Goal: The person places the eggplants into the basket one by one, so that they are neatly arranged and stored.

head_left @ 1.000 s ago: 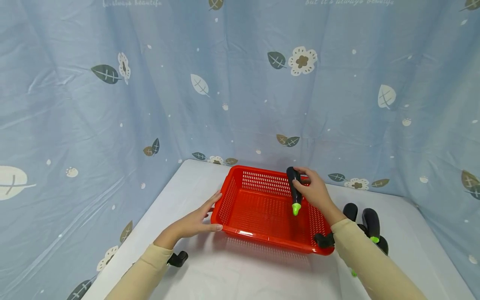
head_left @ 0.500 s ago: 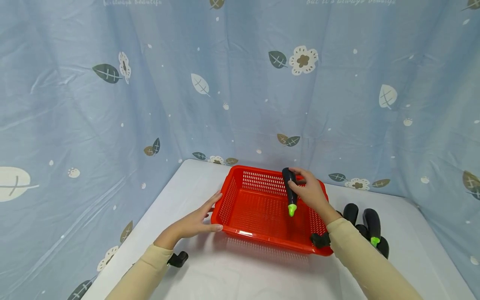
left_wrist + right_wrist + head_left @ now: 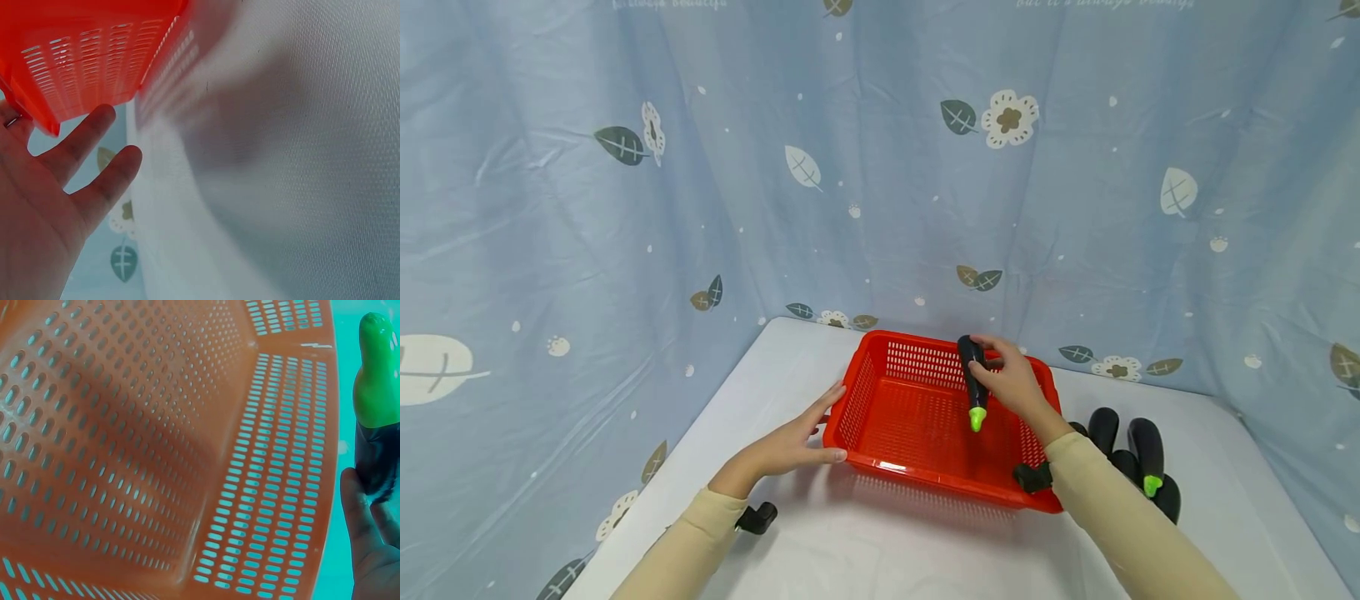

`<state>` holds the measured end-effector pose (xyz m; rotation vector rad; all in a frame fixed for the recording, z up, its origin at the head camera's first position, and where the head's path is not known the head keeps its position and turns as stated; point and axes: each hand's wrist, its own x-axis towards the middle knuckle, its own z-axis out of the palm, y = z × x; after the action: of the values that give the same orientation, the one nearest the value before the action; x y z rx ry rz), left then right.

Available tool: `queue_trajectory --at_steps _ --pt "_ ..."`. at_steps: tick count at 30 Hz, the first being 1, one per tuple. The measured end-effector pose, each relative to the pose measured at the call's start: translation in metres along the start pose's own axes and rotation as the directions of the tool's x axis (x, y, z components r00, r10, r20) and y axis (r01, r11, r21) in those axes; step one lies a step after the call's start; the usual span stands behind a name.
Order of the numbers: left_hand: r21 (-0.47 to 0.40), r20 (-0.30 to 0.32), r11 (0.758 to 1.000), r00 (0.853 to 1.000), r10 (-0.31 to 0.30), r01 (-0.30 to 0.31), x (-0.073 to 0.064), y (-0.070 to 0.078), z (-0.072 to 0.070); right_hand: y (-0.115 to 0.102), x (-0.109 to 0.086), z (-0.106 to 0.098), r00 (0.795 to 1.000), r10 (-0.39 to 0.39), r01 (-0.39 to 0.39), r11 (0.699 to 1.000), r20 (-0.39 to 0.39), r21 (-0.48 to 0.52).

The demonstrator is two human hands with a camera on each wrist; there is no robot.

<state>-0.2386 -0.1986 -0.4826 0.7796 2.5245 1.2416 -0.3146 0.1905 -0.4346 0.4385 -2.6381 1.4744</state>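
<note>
A dark toy-like eggplant with a bright green stem end hangs over the red plastic basket. My right hand grips it between thumb and fingers, green end toward me. In the right wrist view the eggplant's green stem stands beside the perforated basket wall. My left hand rests at the basket's left end, fingers straight along the rim and thumb near the front corner. From the left wrist, two spread fingers show below the basket.
Several more dark eggplants lie in a pile on the white table, right of the basket and partly behind my right sleeve. A blue patterned curtain hangs behind and to the left. Black wrist-camera mounts sit near both wrists.
My right hand has carried the eggplant a little to the left over the basket. The left hand and the basket have stayed in place.
</note>
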Motion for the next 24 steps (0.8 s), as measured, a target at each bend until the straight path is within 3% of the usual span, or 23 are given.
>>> queue_trajectory --at_steps 24 --pt "-0.003 0.003 1.000 1.000 -0.012 0.012 0.002 0.002 -0.003 -0.006 0.016 0.023 0.998 0.046 -0.046 0.999 0.052 -0.011"
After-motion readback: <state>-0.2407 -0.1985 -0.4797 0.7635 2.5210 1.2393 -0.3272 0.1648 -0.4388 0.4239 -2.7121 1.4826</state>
